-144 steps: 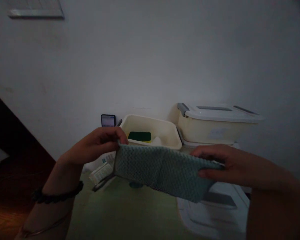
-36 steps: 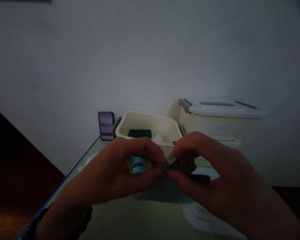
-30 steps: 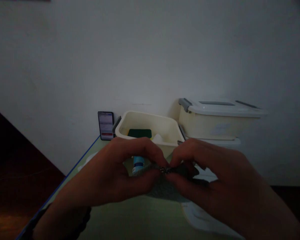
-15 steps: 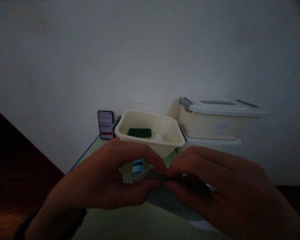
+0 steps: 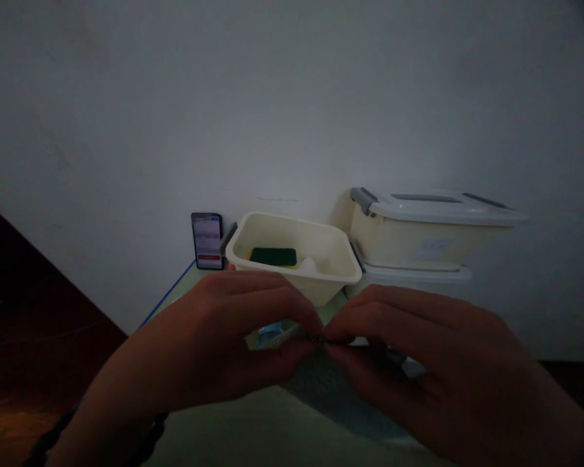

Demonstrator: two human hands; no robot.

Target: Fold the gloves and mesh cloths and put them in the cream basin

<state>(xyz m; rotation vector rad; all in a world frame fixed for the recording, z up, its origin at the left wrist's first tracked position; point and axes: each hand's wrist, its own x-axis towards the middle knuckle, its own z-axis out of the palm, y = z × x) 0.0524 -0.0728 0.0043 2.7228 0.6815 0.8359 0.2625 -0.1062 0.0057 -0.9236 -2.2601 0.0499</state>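
Observation:
My left hand (image 5: pixel 214 350) and my right hand (image 5: pixel 418 363) are held together in front of me, both with fingers pinched. Between their fingertips is a small dark metal piece (image 5: pixel 317 338) at the edge of a grey-green textured cloth (image 5: pixel 340 395). The cloth hangs below my fingers over the pale green table (image 5: pixel 233 434). A small blue-labelled bottle (image 5: pixel 270 335) shows just behind my left fingers. The light is very dim.
An open cream bin (image 5: pixel 296 256) holding a green sponge (image 5: pixel 273 256) stands at the back. Right of it, a lidded cream box (image 5: pixel 428 233) rests on another container. A phone (image 5: pixel 207 240) leans against the white wall. A dark wooden floor lies left.
The cloth, stretched wide between both hands 4.8 s ago, is now bunched between hands brought together. Over the last second the hands sank slightly lower in view, still pinching the same spot.

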